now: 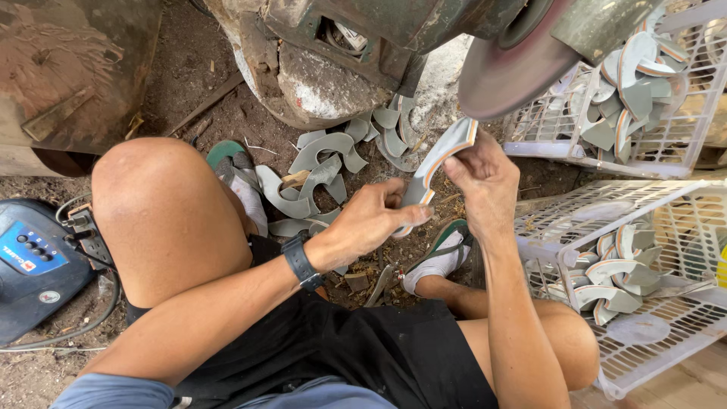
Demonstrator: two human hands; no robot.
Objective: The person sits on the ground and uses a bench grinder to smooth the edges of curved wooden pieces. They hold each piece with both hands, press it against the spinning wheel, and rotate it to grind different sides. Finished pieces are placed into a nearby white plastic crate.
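Both hands are gripping one curved grey piece [439, 163] just below the grinding disc [506, 72]: my left hand [367, 223] is clamping its lower end, my right hand [485, 182] its upper. Cut pieces are filling two white baskets [666, 144]; others are lying on the dirt [318, 163], seemingly unprocessed.

Dirt-floor workshop, grinding wheel [509, 72], crates [685, 155] of offcuts
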